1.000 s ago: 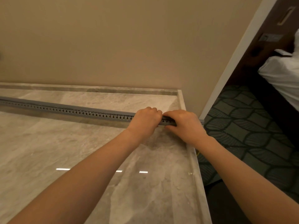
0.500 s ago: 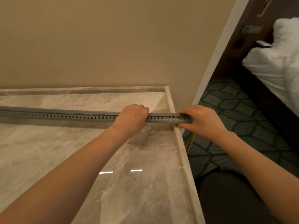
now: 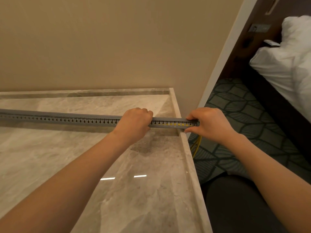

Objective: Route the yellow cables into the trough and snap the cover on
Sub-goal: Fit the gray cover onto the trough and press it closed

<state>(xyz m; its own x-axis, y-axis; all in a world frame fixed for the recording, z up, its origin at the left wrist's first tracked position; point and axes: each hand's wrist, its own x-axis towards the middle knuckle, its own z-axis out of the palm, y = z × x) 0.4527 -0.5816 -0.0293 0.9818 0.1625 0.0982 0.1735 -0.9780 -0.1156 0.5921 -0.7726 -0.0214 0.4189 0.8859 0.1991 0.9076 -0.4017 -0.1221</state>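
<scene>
The left hand point(image 3: 134, 123) grips the grey trough point(image 3: 67, 118); the right hand point(image 3: 209, 126) pinches its end, beyond the bench point(image 3: 143, 199) edge. Yellow cables point(image 3: 175, 124) show through slots there

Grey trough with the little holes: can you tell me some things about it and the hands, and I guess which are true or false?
1. The left hand grips the grey trough. True.
2. The trough stands upright on its end. False: it lies flat along the marble counter.
3. The right hand holds the trough's end. True.
4. The yellow cables lie coiled on the counter. False: they hang down beside the counter's edge, below the right hand.
</scene>
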